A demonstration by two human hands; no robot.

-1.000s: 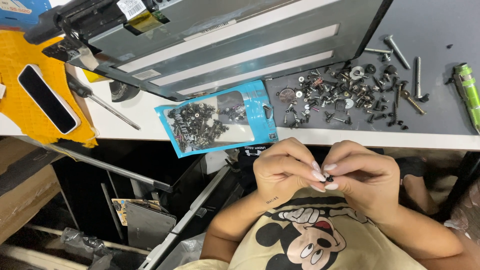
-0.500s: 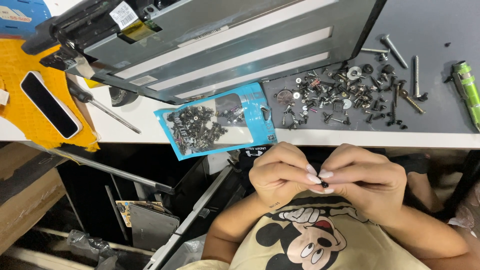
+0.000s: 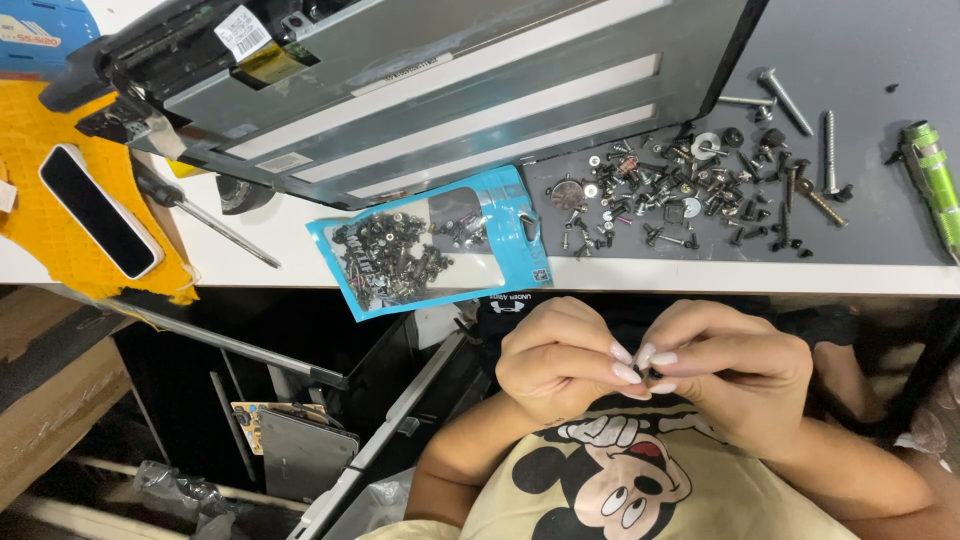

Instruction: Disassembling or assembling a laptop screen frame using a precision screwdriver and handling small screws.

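Pinching a tiny dark part (image 3: 648,374) between the fingertips of both hands, held close to the chest below the surface (image 3: 300,262) edge. Left hand (image 3: 560,360) grip closed on the part; right hand (image 3: 735,370) grip closed on it too, fingertips touching. Part too small to identify. On the surface above: blue bag of screws (image 3: 430,250), loose screws (image 3: 700,190), grey panel (image 3: 450,110).
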